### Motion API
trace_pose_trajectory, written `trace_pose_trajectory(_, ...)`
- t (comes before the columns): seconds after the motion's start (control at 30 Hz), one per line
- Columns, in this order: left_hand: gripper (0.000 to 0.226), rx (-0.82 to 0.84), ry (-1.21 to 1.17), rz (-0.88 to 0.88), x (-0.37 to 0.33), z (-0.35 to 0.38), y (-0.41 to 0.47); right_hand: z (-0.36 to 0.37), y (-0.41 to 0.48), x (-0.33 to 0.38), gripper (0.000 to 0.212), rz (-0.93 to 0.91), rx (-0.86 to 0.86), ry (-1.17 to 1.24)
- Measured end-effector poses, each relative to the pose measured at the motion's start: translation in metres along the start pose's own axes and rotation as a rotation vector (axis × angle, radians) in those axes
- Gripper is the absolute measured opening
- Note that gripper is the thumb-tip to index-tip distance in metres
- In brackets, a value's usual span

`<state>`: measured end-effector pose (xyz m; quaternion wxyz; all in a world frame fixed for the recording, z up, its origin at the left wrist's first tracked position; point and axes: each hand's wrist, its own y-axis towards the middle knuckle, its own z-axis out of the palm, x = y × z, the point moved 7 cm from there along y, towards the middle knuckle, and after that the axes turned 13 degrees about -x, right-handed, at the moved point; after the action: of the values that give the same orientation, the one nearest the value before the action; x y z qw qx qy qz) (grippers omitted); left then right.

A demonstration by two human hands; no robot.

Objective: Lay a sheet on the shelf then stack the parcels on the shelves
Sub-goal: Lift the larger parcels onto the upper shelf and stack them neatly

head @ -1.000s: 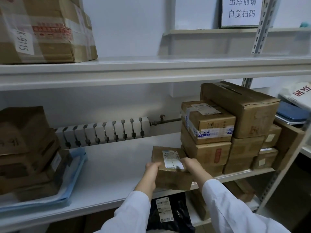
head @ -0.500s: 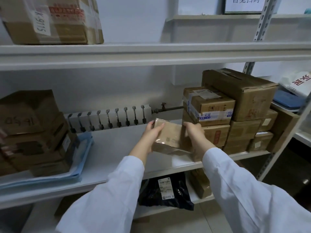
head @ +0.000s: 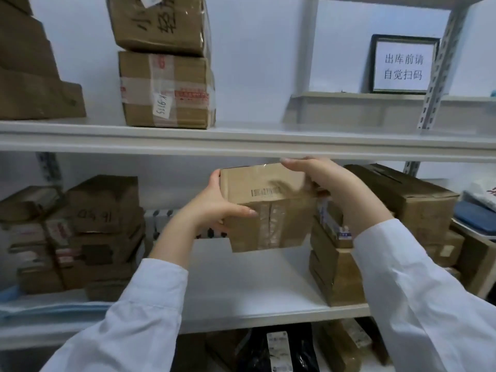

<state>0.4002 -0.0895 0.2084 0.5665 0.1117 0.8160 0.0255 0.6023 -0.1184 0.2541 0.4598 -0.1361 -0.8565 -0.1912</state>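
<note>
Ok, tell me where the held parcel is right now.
Head view, centre: the parcel is held in the air between the left hand and right hand, just under the upper shelf, left of the box stack.

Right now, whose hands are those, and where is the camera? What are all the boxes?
There is no machine here, only a person in white sleeves. The one picture comes from a camera worn on their head, so you see what they see. Their left hand and right hand hold a brown parcel by its sides, in the air just under the upper shelf. Below is the white middle shelf, with a right stack of boxes and a left stack resting on a blue sheet. A taped box sits on the upper shelf.
</note>
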Motion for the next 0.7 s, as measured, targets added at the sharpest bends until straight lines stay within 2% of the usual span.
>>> trace_pose_trajectory(0.07,0.099,-0.041,0.007,0.042,-0.019,-0.031,-0.006,-0.002,-0.018,0.034,0.076,-0.104,0.124,-0.017)
trace_pose_trajectory(0.17,0.093,-0.071,-0.010,0.084,-0.047,-0.071,-0.015,-0.003,-0.035,0.075,0.115,-0.252,0.244,-0.039)
trace_pose_trajectory(0.3,0.102,-0.103,-0.035,0.180,-0.085,-0.112,-0.025,-0.008,-0.047,0.121,0.136,-0.406,0.234,0.107)
trace_pose_trajectory(0.4,0.107,-0.141,-0.035,0.269,-0.113,-0.133,-0.030,-0.017,-0.053,0.153,0.128,-0.538,0.148,0.199)
trace_pose_trajectory(0.47,0.105,-0.157,-0.044,0.334,-0.133,-0.143,-0.035,-0.028,-0.059,0.173,0.117,-0.615,0.092,0.274)
trace_pose_trajectory(0.6,0.102,-0.206,-0.068,0.467,-0.173,-0.163,-0.044,-0.059,-0.080,0.208,0.108,-0.821,-0.050,0.366)
trace_pose_trajectory(0.7,0.109,-0.250,-0.080,0.595,-0.201,-0.176,-0.053,-0.079,-0.091,0.228,0.115,-0.959,-0.166,0.382)
